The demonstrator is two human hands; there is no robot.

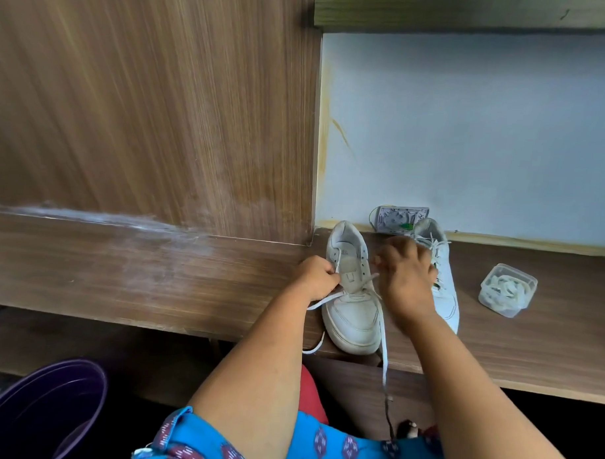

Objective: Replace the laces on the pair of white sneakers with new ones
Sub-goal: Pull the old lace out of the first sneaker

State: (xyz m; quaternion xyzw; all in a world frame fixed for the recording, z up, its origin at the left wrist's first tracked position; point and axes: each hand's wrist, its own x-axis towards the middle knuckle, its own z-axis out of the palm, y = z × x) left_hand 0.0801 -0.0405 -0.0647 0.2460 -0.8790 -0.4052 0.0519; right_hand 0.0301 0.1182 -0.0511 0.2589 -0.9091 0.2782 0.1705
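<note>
White sneaker [353, 299] stands on the wooden shelf [155, 282], toe toward the person, heel toward the wall, its long axis running front to back. The left hand [318, 276] pinches the lace [383, 338] at the eyelets with curled fingers; the right hand [407, 277] is curled at the other side, though what it pinches I cannot tell. A second sneaker [445, 285] lies just beside, parallel, with a clear tub [507, 289] of laces near it.

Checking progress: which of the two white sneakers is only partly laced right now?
The sneaker on the left, between both hands: its upper eyelets are empty and lace ends trail off the ledge. The right sneaker is laced up.
</note>
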